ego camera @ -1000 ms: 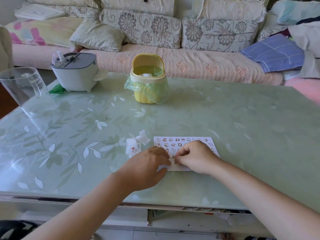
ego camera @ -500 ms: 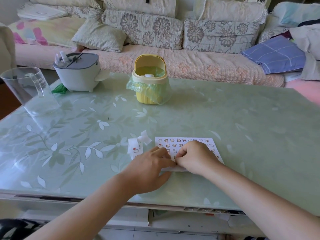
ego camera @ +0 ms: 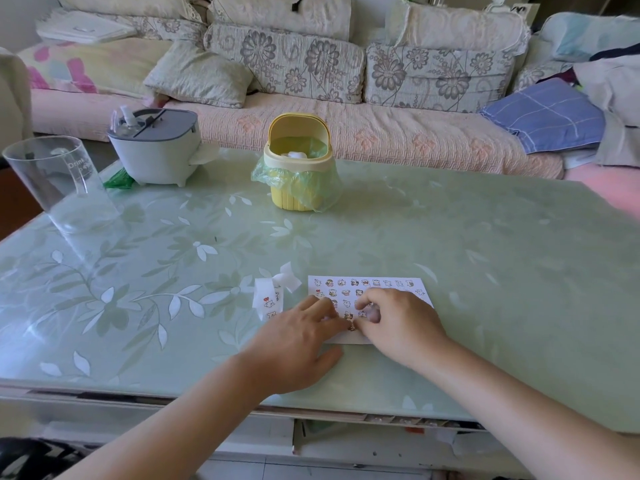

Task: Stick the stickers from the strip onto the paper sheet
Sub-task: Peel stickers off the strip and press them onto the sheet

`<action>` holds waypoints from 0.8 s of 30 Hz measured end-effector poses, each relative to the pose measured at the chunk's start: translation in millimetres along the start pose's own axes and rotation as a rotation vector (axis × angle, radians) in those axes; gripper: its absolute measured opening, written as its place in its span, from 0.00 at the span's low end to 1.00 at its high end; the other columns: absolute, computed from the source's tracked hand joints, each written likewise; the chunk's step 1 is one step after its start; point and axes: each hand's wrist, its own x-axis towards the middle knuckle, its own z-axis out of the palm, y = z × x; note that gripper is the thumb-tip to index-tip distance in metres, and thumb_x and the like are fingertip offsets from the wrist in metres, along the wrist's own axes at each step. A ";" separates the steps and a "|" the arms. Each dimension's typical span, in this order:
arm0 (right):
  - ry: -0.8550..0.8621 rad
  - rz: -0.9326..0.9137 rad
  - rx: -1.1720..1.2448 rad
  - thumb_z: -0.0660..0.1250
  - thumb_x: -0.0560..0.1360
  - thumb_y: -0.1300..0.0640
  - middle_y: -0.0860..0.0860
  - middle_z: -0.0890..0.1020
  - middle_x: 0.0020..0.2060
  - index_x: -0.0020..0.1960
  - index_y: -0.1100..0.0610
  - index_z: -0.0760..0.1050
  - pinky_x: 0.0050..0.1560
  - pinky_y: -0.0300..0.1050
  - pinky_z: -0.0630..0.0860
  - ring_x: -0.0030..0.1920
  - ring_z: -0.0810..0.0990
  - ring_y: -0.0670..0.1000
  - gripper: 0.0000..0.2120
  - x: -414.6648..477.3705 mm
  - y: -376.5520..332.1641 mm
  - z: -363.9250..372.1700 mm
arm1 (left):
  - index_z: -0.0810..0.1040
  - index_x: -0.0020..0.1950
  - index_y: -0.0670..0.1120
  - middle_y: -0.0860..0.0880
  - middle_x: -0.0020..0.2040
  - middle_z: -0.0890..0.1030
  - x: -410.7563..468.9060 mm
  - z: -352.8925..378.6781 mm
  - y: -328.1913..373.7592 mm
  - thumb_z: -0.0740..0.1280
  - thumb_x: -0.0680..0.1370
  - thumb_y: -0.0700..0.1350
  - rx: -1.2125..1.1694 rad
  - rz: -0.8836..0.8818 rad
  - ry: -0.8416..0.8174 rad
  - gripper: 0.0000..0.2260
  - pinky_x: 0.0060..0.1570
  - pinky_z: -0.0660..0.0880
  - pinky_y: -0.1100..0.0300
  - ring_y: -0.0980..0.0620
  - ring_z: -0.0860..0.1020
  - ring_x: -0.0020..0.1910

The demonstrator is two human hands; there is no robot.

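White paper sheet (ego camera: 394, 288) shows rows done, strip (ego camera: 268, 301) holds a few more; left hand (ego camera: 298, 341) presses flat, right hand (ego camera: 401, 323) curled, grip unclear.

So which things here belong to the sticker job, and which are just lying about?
Job: white paper sheet with rows of small cartoon stickers; curled white sticker strip beside it; left hand and right hand, both on the sheet.
Lying about: yellow plastic mini bin with green liner; white tub with grey lid; clear plastic cup.
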 end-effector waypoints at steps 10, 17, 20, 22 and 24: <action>0.125 -0.466 -0.253 0.60 0.73 0.48 0.45 0.73 0.43 0.51 0.48 0.80 0.32 0.45 0.70 0.43 0.74 0.50 0.12 -26.2 25.3 13.4 | 0.78 0.63 0.57 0.53 0.51 0.76 1.0 5.1 7.6 0.54 0.80 0.58 0.040 -0.033 0.070 0.18 0.34 0.76 0.57 0.53 0.75 0.54; 0.060 -0.504 -0.243 0.61 0.75 0.44 0.46 0.73 0.45 0.59 0.44 0.80 0.39 0.47 0.73 0.45 0.73 0.50 0.16 -27.4 34.7 9.4 | 0.78 0.64 0.60 0.51 0.56 0.78 -3.7 0.2 1.4 0.59 0.79 0.60 0.007 0.056 0.048 0.16 0.41 0.80 0.57 0.52 0.77 0.56; 0.074 -0.516 -0.181 0.62 0.75 0.45 0.46 0.74 0.44 0.57 0.43 0.81 0.38 0.45 0.73 0.43 0.74 0.50 0.14 -27.0 35.7 8.5 | 0.79 0.62 0.61 0.52 0.60 0.78 -7.7 -2.4 0.8 0.59 0.79 0.60 -0.002 0.058 0.032 0.15 0.45 0.80 0.57 0.53 0.77 0.58; 0.118 -0.488 -0.085 0.63 0.75 0.46 0.45 0.76 0.45 0.52 0.43 0.83 0.41 0.45 0.73 0.44 0.75 0.50 0.12 -26.6 35.8 6.1 | 0.80 0.59 0.58 0.55 0.60 0.77 -7.4 -2.8 3.8 0.59 0.79 0.61 -0.050 0.006 0.044 0.15 0.47 0.79 0.55 0.56 0.76 0.59; 0.140 -0.448 -0.085 0.60 0.76 0.46 0.46 0.78 0.52 0.52 0.46 0.83 0.50 0.48 0.75 0.51 0.77 0.51 0.14 -25.3 34.7 4.2 | 0.78 0.58 0.55 0.57 0.58 0.76 -3.0 -1.8 6.2 0.56 0.80 0.59 -0.101 -0.056 0.058 0.16 0.49 0.78 0.53 0.57 0.74 0.58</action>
